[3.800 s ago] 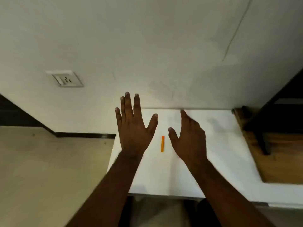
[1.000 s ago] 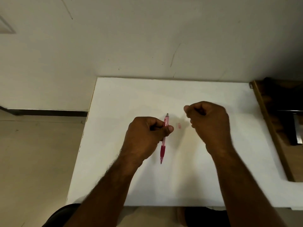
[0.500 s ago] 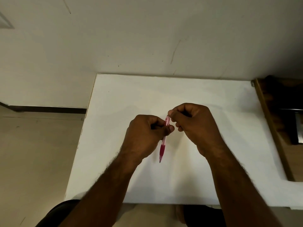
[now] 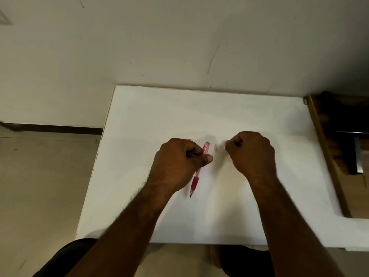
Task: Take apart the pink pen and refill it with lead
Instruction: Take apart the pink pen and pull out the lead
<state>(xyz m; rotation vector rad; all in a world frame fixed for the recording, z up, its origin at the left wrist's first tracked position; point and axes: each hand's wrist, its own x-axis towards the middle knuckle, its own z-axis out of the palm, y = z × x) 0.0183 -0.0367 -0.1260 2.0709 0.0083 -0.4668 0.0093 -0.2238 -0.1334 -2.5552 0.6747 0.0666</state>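
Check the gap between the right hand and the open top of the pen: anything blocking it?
Nothing blocks it. The left hand holds the pink pen with its top end exposed. Only a small pink piece lies on the white table between it and the right hand.

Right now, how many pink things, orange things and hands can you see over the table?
Pink things: 2, the pink pen and a small pink piece
Orange things: 1, an orange bit peeking out behind the left hand
Hands: 2, with the right hand
Total: 5
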